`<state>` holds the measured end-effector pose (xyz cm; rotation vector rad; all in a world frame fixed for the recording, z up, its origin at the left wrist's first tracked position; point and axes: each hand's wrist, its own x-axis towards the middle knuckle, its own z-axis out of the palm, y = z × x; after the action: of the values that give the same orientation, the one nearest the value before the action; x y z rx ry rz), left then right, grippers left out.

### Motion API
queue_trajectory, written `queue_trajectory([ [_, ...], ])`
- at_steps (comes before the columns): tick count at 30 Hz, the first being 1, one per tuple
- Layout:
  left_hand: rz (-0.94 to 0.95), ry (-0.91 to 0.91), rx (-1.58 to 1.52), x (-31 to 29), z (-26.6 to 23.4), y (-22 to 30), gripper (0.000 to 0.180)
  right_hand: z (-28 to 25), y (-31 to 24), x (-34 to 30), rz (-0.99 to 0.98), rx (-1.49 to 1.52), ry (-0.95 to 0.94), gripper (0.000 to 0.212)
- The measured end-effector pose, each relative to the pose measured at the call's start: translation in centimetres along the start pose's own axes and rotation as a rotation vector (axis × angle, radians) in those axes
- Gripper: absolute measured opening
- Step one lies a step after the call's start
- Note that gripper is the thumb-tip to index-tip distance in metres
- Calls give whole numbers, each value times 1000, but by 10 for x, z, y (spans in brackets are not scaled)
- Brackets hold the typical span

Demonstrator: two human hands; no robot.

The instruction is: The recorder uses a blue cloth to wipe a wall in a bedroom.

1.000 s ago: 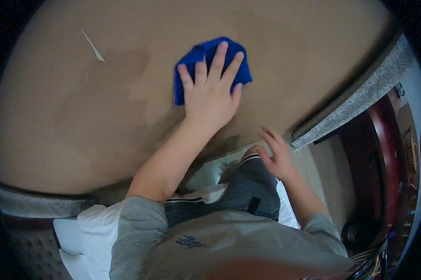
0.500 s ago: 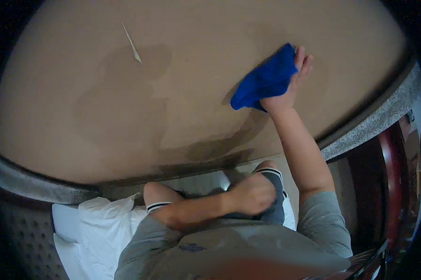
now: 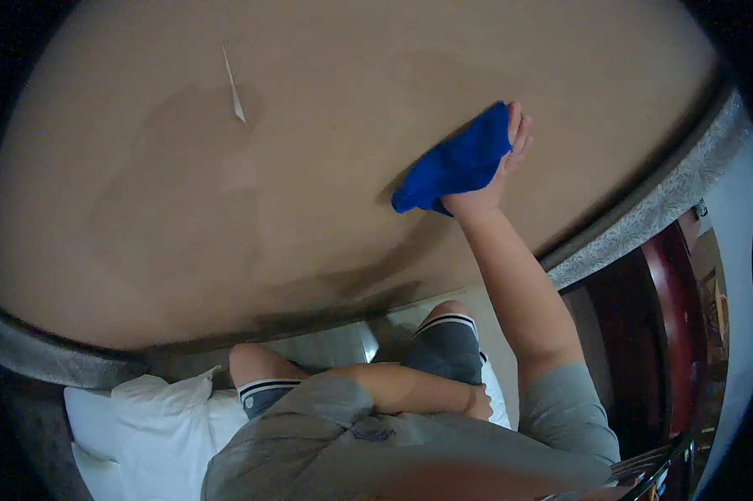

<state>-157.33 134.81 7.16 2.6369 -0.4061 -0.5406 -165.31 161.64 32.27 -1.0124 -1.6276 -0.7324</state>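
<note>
My right hand (image 3: 510, 159) is stretched out over a large beige panel (image 3: 326, 150), with a bright blue cloth (image 3: 460, 165) held against its surface. The cloth hides the palm and thumb side, while the fingertips reach past its right edge, spread a little apart. My left forearm crosses low in front of my body. At its end my left hand (image 3: 479, 403) rests beside my right thigh, in front of the grey shirt and shorts. The fingers there are mostly hidden. A narrow whitish strip (image 3: 238, 108), pointed at the top, shows on the panel at the upper left.
A dark edge and grey patterned trim (image 3: 635, 230) border the panel on the right, with grey trim (image 3: 59, 351) at left. White bedding (image 3: 163, 434) lies at lower left. Dark red glossy furniture (image 3: 675, 309) stands at right. Shadows fall across the panel.
The right hand and blue cloth appear slightly lower and farther left, as the whole view has shifted too. The left hand has dropped from above my lap to beside the right thigh.
</note>
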Motion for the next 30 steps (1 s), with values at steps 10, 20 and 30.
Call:
queue_trajectory([
  [10,-101,36,76,18,9,17,38,-3,3,0,-53,67,16,90],
  [20,215,495,-55,-2,-42,50,25,-6,2,5,-45,130,-24,90],
  [30,-463,1461,-1042,-128,27,14,35,-5,-8,6,-237,-157,-44,92],
])
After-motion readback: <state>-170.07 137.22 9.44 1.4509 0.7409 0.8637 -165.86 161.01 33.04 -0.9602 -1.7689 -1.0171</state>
